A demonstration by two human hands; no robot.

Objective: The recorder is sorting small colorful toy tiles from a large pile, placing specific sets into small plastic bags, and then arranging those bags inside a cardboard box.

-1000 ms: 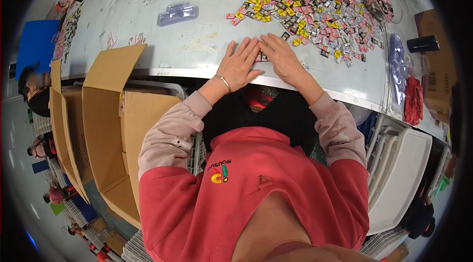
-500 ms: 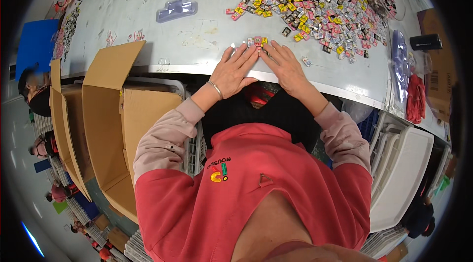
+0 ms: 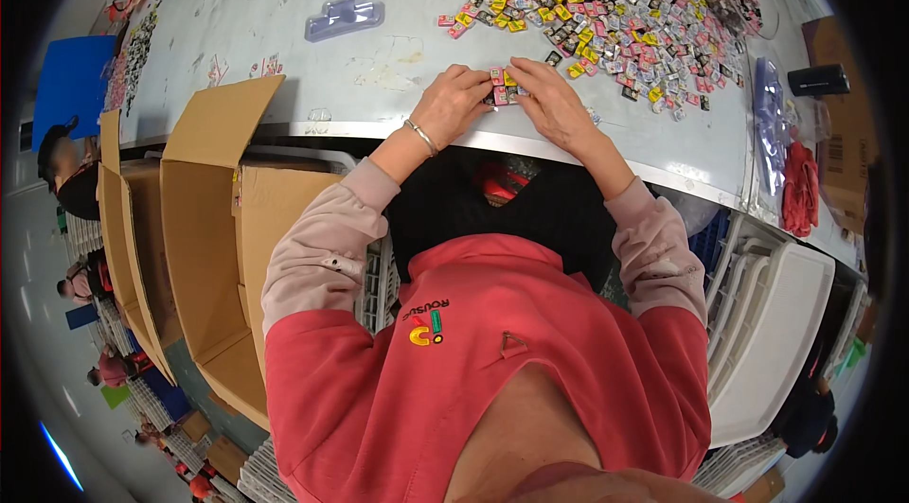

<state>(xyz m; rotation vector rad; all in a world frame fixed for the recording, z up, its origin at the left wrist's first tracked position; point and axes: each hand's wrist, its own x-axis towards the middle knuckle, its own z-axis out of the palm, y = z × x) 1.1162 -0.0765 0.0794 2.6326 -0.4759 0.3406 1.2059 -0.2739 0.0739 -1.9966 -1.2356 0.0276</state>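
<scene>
Close to the near edge of the table, a small tight cluster of little flat pink, black and yellow pieces [image 3: 503, 92] lies between my two hands. My left hand [image 3: 451, 107], with a bracelet at its wrist, presses bent fingers against the cluster's left side. On the other side my right hand [image 3: 559, 110] reaches its fingers over the right end, its thumb near the lower edge. Both hands grip the cluster together; the fingers hide part of it. Beyond, a wide loose pile of similar small pieces [image 3: 606, 16] in yellow, pink, black and white covers the table's far right.
A clear plastic tray [image 3: 345, 18] lies on the table [image 3: 246, 30], left of the pile. Open cardboard boxes [image 3: 204, 247] stand at my left. To the right are more clear trays [image 3: 772, 115], a red cloth [image 3: 800, 189], a black object [image 3: 818, 80] and a white plastic chair [image 3: 781, 342].
My fingers, earlier stretched over the pieces, have bent in around their sides. More of the cluster shows now, and it sits slightly nearer the table's edge.
</scene>
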